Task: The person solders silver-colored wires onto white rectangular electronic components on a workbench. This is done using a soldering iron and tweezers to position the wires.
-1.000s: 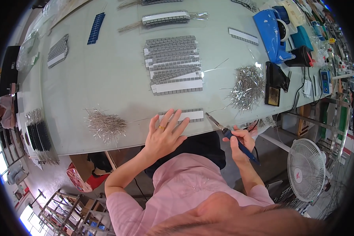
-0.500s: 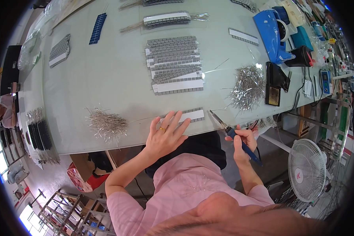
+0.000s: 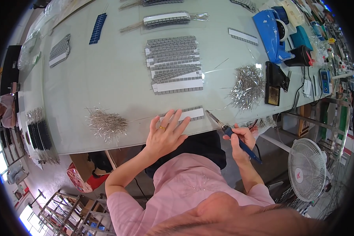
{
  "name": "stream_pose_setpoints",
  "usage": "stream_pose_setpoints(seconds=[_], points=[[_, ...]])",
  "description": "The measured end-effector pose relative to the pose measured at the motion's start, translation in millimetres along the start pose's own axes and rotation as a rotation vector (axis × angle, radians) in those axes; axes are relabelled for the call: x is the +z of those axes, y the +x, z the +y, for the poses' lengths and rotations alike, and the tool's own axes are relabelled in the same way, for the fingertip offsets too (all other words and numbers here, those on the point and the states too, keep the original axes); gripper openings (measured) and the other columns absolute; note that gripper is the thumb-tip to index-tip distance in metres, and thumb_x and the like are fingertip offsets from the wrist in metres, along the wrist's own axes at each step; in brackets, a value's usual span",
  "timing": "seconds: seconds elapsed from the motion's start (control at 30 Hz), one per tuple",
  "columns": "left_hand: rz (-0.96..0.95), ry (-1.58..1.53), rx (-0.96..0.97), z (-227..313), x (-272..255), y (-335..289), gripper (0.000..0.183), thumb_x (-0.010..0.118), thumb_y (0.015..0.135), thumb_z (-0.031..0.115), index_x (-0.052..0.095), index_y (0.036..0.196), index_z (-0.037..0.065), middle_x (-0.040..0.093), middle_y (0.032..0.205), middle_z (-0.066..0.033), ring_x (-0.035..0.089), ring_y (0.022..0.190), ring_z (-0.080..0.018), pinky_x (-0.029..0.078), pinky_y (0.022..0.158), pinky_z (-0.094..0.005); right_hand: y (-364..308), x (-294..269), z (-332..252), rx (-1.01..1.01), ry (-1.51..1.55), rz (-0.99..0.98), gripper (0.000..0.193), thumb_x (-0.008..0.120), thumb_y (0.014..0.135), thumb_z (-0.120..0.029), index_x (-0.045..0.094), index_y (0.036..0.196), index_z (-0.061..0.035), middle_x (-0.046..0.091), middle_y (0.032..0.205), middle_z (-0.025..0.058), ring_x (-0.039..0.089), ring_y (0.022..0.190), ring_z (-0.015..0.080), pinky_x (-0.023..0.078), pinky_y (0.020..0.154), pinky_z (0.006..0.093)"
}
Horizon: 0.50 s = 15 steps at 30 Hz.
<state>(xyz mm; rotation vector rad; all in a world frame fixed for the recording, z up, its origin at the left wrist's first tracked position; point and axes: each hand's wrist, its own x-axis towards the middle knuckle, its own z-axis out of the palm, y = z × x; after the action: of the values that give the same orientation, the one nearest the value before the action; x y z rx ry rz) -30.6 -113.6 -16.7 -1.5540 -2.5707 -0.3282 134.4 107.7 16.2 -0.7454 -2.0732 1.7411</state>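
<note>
My left hand (image 3: pixel 166 133) lies with its fingers spread over a grey-and-white segmented strip (image 3: pixel 195 113) near the table's front edge, pressing it down and hiding its left part. Thin wires stick out at both ends of the strip. In my right hand (image 3: pixel 241 141) is a blue-handled soldering iron (image 3: pixel 228 131), the fingers wrapped round its handle. The iron's tip sits close to the strip's right end, by the wire there; whether they touch I cannot tell. One pile of loose silvery wires (image 3: pixel 107 123) lies left of my left hand, another wire pile (image 3: pixel 247 87) beyond the iron.
A stack of similar strips (image 3: pixel 175 65) lies mid-table, with a wired bundle (image 3: pixel 167 19) behind it. At the right are a black soldering stand (image 3: pixel 275 84) and a blue tape dispenser (image 3: pixel 269 35). A white fan (image 3: pixel 307 170) stands below the table's right side.
My right hand has shifted slightly left, bringing the iron's tip nearer the strip's right end. The left hand stays in place on the strip.
</note>
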Motion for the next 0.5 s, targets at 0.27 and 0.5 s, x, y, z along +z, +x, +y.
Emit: stream_pose_setpoints(seconds=[0.27, 0.5], points=[[0.000, 0.005, -0.001, 0, -1, 1, 0.055, 0.067, 0.082, 0.045, 0.057, 0.133, 0.027, 0.051, 0.141, -0.0024, 0.045, 0.131, -0.0180, 0.018, 0.112, -0.0480, 0, 2, -2, 0.033, -0.011, 0.001, 0.012, 0.059, 0.088, 0.001, 0.058, 0.100, 0.0040, 0.070, 0.084, 0.0118, 0.072, 0.076, 0.0172, 0.037, 0.112, 0.0379], [-0.004, 0.000, -0.005, 0, 0, 1, 0.055, 0.067, 0.082, 0.046, 0.057, 0.133, 0.028, 0.051, 0.141, -0.0021, 0.045, 0.131, -0.0180, 0.019, 0.111, -0.0478, 2, 7, -18, -0.122, -0.263, -0.059, 0.014, 0.063, 0.085, 0.000, 0.059, 0.098, 0.0017, 0.070, 0.082, 0.0107, 0.071, 0.075, 0.0179, 0.043, 0.107, 0.0435]])
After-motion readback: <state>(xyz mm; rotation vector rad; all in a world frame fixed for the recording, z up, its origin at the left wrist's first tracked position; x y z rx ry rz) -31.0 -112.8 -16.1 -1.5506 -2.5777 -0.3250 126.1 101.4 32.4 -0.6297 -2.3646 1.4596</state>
